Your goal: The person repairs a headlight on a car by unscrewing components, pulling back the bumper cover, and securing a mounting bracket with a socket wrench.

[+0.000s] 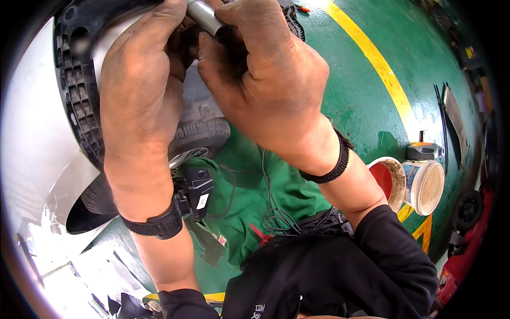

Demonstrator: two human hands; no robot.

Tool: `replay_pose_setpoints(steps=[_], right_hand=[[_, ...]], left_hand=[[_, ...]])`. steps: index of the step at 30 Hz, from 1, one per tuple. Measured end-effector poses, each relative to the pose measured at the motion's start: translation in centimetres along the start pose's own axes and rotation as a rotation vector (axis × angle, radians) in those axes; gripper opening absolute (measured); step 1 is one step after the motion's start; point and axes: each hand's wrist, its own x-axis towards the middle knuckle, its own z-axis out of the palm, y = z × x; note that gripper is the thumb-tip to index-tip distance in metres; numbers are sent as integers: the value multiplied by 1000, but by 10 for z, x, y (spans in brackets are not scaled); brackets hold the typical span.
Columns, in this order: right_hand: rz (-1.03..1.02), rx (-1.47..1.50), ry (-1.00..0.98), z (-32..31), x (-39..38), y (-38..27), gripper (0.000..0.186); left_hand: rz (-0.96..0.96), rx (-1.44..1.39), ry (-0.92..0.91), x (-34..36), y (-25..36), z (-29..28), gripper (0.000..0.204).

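Head view shows the left hand (141,80) and right hand (265,74), fingers clenched together around a shiny metal cylinder (204,16), above a car tyre (204,133) and green floor (350,90).

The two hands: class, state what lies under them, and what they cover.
Under the left hand and right hand lie a tyre, a black ribbed wheel-arch liner and white bodywork. The right hand grips a metal cylinder; its far end is covered.
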Motion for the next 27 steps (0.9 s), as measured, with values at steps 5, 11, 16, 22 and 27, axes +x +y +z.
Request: replay_pose_setpoints(steps=[5,11,16,22,27], right_hand=[[69,-24,-46,7,-4,10,22],[76,40,-60,-2,3,3,22],[92,33,-74,-5,7,3,20],[92,-5,-79,-7,14,2,21],[78,-63,-210,-11,23,-1,21]], left_hand=[[-28,-65,-266,-14,19,24,23],[22,-96,-74,-22,7,24,21],[-4,-144,-204,-17,5,15,23],[-91,-141,-45,-1,-9,8,23],[-97,-188,-1,-6,-8,11,31]])
